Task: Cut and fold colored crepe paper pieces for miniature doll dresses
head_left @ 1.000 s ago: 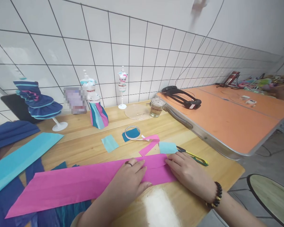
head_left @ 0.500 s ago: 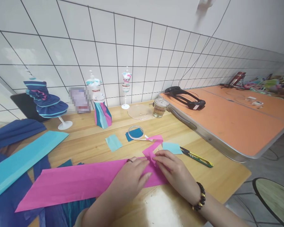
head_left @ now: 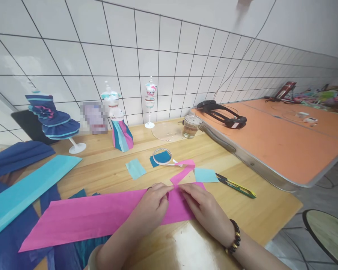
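Note:
A long pink fabric strip point(head_left: 84, 219) lies across the front of the wooden table. My left hand point(head_left: 150, 206) rests on it with bent fingers, its index fingertip and thumb drawn in at the cloth. Facing it, my right hand point(head_left: 208, 206) has its fingers pressed together on the same cloth, and the fingertips of both hands nearly meet. Just beyond them, a narrow pink fabric piece point(head_left: 183, 174) curls away from the fingertips. What exactly the fingertips pinch is partly hidden. A light blue fabric square point(head_left: 206, 175) and yellow-green thread snips point(head_left: 238, 186) lie right of the narrow piece.
Behind stand a small mannequin in a blue dress point(head_left: 56, 116), one in a striped skirt point(head_left: 121, 135) and a slim one point(head_left: 150, 101). A tape roll point(head_left: 154, 159) lies on dark blue squares point(head_left: 160, 158). A glass point(head_left: 191, 126) stands near the orange table point(head_left: 273, 142).
Both hands have lowered onto the pink cloth. The raised, crumpled part of the narrow piece between my fingers is now flat or covered, and my left thumb has drawn in.

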Demonstrator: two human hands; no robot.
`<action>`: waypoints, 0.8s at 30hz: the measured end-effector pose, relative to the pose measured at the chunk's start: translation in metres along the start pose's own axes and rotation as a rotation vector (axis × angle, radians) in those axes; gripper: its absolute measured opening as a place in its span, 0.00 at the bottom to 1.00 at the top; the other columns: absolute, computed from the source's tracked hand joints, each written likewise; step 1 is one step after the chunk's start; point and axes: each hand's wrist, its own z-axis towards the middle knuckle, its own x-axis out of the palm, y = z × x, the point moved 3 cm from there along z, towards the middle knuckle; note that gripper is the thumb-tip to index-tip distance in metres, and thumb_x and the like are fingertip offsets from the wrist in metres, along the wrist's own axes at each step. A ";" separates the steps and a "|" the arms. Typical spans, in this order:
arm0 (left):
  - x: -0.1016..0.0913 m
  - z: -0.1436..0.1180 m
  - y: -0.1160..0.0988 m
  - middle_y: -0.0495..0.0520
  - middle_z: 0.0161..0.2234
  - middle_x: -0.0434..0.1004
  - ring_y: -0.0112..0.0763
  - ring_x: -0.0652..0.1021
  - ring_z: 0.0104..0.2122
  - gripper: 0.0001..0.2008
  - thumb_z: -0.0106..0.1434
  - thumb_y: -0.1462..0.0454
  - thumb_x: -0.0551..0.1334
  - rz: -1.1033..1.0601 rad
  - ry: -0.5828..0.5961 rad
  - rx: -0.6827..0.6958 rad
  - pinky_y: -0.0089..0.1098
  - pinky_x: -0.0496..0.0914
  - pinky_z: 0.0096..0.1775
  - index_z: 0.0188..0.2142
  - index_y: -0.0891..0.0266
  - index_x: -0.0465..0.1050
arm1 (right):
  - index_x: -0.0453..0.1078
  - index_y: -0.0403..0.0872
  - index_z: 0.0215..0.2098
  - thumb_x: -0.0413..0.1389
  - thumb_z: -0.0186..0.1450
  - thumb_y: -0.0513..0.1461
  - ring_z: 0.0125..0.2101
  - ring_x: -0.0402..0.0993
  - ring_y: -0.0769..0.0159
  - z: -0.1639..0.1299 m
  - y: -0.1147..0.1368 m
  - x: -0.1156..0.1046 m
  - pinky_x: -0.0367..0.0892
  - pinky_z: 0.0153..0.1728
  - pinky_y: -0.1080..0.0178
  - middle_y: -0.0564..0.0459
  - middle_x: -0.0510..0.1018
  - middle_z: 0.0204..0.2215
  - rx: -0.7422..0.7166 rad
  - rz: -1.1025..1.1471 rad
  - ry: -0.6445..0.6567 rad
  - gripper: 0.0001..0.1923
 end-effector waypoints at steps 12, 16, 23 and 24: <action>0.006 0.012 0.023 0.49 0.29 0.74 0.30 0.73 0.29 0.13 0.59 0.66 0.52 -0.076 -0.147 -0.133 0.29 0.66 0.33 0.35 0.57 0.76 | 0.69 0.50 0.45 0.46 0.64 0.30 0.42 0.71 0.65 0.002 -0.003 -0.003 0.69 0.44 0.60 0.49 0.76 0.41 0.004 0.030 -0.063 0.16; 0.006 0.013 0.024 0.49 0.27 0.73 0.30 0.72 0.28 0.13 0.58 0.66 0.53 -0.061 -0.165 -0.152 0.29 0.66 0.32 0.36 0.58 0.76 | 0.68 0.50 0.47 0.46 0.64 0.30 0.41 0.70 0.62 0.003 -0.004 -0.005 0.69 0.42 0.56 0.48 0.76 0.39 -0.001 0.045 -0.054 0.17; 0.010 0.013 0.030 0.47 0.24 0.69 0.28 0.69 0.25 0.15 0.56 0.66 0.55 -0.044 -0.192 -0.196 0.29 0.66 0.29 0.42 0.59 0.73 | 0.69 0.49 0.44 0.47 0.65 0.32 0.41 0.69 0.60 0.003 -0.006 -0.005 0.68 0.42 0.54 0.48 0.76 0.37 -0.014 0.000 -0.035 0.14; 0.010 0.012 0.030 0.48 0.25 0.70 0.28 0.69 0.25 0.15 0.56 0.66 0.55 -0.043 -0.189 -0.194 0.29 0.66 0.30 0.42 0.59 0.73 | 0.70 0.49 0.43 0.48 0.65 0.32 0.41 0.69 0.60 0.003 -0.006 -0.005 0.67 0.42 0.54 0.48 0.76 0.37 -0.021 -0.011 -0.032 0.13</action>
